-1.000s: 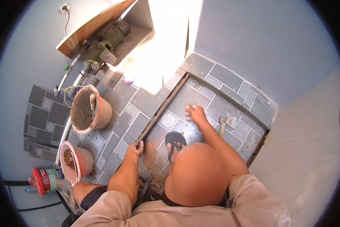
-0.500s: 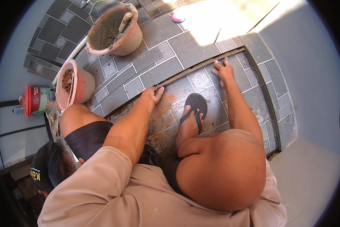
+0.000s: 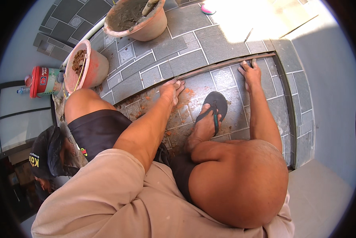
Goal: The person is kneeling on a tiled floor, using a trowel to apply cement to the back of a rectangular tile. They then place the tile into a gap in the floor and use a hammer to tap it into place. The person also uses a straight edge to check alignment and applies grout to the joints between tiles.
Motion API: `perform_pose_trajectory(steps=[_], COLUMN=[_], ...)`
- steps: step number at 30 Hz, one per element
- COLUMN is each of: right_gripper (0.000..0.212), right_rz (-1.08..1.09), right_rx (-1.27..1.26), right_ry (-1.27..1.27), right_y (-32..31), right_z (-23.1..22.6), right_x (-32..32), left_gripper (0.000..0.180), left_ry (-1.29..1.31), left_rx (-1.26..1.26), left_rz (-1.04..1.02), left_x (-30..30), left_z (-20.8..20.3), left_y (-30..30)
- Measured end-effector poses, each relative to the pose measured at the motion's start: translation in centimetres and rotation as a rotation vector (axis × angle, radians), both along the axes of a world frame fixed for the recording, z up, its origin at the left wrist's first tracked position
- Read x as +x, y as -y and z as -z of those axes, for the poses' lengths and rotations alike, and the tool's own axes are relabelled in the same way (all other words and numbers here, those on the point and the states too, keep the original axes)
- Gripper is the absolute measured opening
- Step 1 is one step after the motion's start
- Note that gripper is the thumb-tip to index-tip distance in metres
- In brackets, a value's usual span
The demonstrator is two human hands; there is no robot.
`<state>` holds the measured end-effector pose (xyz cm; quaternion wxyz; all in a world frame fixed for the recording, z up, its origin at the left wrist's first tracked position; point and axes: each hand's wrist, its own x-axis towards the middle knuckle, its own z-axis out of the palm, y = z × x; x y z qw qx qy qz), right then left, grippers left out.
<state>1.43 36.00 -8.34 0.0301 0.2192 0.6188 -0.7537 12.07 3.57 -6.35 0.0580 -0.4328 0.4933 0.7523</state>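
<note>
A long, narrow brown strip (image 3: 221, 66) lies against the edge of the raised grey tiled step. At its left end my left hand (image 3: 170, 92) is bent inward, its fingers closed at the strip; the exact grip is partly hidden. Toward the strip's right end, my right hand (image 3: 251, 74) reaches forward with fingers apart, the fingertips touching the strip. My foot in a black flip-flop (image 3: 217, 106) stands on the lower tiles between the hands. Orange-brown crumbs (image 3: 186, 104) are scattered over the tiles by my left hand.
A bucket of grey mortar (image 3: 156, 27) with a wooden-looking handle sticking out stands on the step. Left of it are a reddish bucket of brown rubble (image 3: 95, 67) and a red-lidded paint pail (image 3: 37, 82). A person in a black cap (image 3: 43, 152) is at lower left. A grey wall (image 3: 328, 87) rises at right.
The whole view has shifted, so the scene sits farther right and the buckets higher. My left hand has turned, its fingers now pointing right. My right hand stays near the strip's right end.
</note>
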Motion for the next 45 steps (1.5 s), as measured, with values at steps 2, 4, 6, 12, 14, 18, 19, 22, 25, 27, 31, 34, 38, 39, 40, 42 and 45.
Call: perform_pose_trajectory(steps=[2,4,6,12,14,18,19,22,25,27,31,34,38,39,40,42,45], right_gripper=[0.081,0.081,0.083,0.09,0.088,0.083,0.084,0.086,0.092,0.084,0.06,0.051,0.057,0.052,0.048,0.047,0.047], right_rz=[0.009,0.013,0.003,0.074,0.028,-0.025,-0.041,-0.088,-0.166,-0.174,-0.137,-0.01,-0.05,-0.079,-0.111,-0.024,-0.007], right_rx=[-0.027,-0.02,-0.036,-0.02,0.022,0.026,0.062,0.085,0.163,0.222,0.037,0.03,1.342,1.538,1.755,1.895,1.861], right_ry=[-0.004,-0.002,0.018,-0.008,-0.003,0.035,0.043,0.051,0.038,0.082,-0.018,0.01,-0.186,-0.04,0.11,0.146,0.114], right_y=[0.6,0.7,0.7,1.9,0.8,-0.1,-0.5,-0.3,2.0,-0.9,-0.7,-4.3,-15.7,-10.9,-6.4,-5.7,-5.3], right_z=[0.0,-0.1,0.0,-0.9,-1.1,-2.2,-2.0,-1.6,-1.2,-0.1,1.8,5.4,7.6,6.4,2.4,0.0,-0.2], right_x=[0.2,0.3,0.3,0.4,0.1,0.2,0.1,-0.5,-1.1,-2.6,-1.0,0.0,8.6,13.8,19.0,24.9,32.5], left_gripper=[0.032,0.034,0.034,0.033,0.033,0.034,0.034,0.034,0.034,0.028,0.038,0.051,0.033,0.036,0.038,0.033,0.032], left_ry=[-0.029,-0.03,-0.033,-0.028,-0.022,-0.036,-0.037,-0.037,-0.035,0.107,0.137,0.041,0.073,0.15,0.204,0.23,0.296], left_rx=[-0.038,-0.091,-0.158,-0.203,-0.206,-0.207,-0.204,-0.205,-0.25,-0.328,-0.461,-0.539,-0.342,-0.329,-0.295,-0.12,0.316], left_rz=[-0.015,0.033,0.079,0.103,0.109,0.103,0.11,0.107,0.128,0.229,0.267,0.268,0.304,0.235,0.167,0.14,0.176], left_x=[0.4,0.2,0.2,0.5,0.2,-0.4,-0.5,-0.6,0.1,-0.6,-0.9,-1.2,-4.0,-1.9,-0.3,-2.6,-3.5], left_z=[-0.2,-0.1,0.4,0.8,0.4,0.8,0.7,0.6,0.9,-2.0,1.6,3.8,5.9,8.3,10.0,10.4,8.4], left_y=[0.0,0.4,0.7,0.4,-0.3,-0.5,-0.9,-0.8,1.9,-0.8,1.1,3.2,-1.9,0.5,2.0,1.1,0.6])
